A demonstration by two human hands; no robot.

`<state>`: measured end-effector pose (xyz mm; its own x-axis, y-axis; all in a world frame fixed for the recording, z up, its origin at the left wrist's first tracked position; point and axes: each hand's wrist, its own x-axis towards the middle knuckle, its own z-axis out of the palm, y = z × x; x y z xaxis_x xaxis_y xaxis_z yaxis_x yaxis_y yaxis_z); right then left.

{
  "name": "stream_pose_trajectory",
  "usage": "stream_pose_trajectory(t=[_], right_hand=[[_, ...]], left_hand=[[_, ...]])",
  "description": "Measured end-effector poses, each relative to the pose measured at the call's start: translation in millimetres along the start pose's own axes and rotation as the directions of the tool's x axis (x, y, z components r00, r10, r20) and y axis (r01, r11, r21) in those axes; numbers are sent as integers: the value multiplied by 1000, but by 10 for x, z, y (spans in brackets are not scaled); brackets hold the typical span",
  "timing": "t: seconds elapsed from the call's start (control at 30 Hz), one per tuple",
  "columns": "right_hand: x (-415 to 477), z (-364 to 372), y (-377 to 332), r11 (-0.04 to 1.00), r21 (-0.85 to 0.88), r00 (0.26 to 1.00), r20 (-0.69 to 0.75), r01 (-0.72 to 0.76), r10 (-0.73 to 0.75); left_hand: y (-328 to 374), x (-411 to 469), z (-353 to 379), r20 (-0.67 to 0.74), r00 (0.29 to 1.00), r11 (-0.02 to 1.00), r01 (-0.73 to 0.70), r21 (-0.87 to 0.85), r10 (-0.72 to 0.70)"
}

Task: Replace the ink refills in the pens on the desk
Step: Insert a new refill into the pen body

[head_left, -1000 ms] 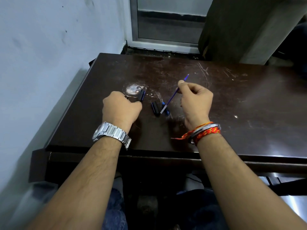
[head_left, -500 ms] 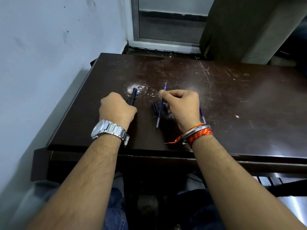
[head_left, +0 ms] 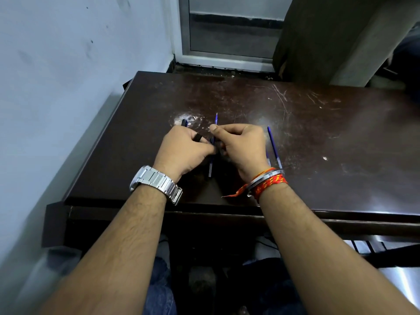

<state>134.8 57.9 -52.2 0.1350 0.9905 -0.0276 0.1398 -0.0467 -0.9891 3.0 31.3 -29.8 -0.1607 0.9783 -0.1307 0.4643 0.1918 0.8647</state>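
Right hand [head_left: 242, 146] has swung in to meet the left hand [head_left: 181, 151], pinching a blue refill [head_left: 212, 153] upright; left grips a dark pen barrel [head_left: 184, 123]. Another refill [head_left: 274, 147] now lies on the surface [head_left: 341, 144]: insertion looks imminent.

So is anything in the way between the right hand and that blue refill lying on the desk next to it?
Nothing visible. The spare refill lies on bare desk just right of the right hand, though that hand already holds another refill.
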Motion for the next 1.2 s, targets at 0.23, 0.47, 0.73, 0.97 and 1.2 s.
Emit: stream_pose_trajectory(t=[0.23, 0.47, 0.73, 0.97, 1.2], right_hand=[[15, 14, 15, 988, -153, 998, -61, 21, -31], [-18, -56, -41, 950, -311, 994, -87, 42, -73], [-35, -267, -142, 866, -495, 973, -163, 65, -166], [20, -451, -97, 687, -719, 967, -235, -106, -97], [45, -492, -98, 653, -743, 980, -201, -149, -5]], left_hand=[[-25, 39, -67, -233, 971, 956, 109, 273, -44], [-7, 75, -22, -254, 967, 911, 87, 402, 19], [-45, 100, -13, -217, 974, 895, 40, 443, 64], [-35, 87, -2, -278, 957, 919, 35, 393, 82], [-2, 75, 40, -293, 950, 962, -25, 273, 107]])
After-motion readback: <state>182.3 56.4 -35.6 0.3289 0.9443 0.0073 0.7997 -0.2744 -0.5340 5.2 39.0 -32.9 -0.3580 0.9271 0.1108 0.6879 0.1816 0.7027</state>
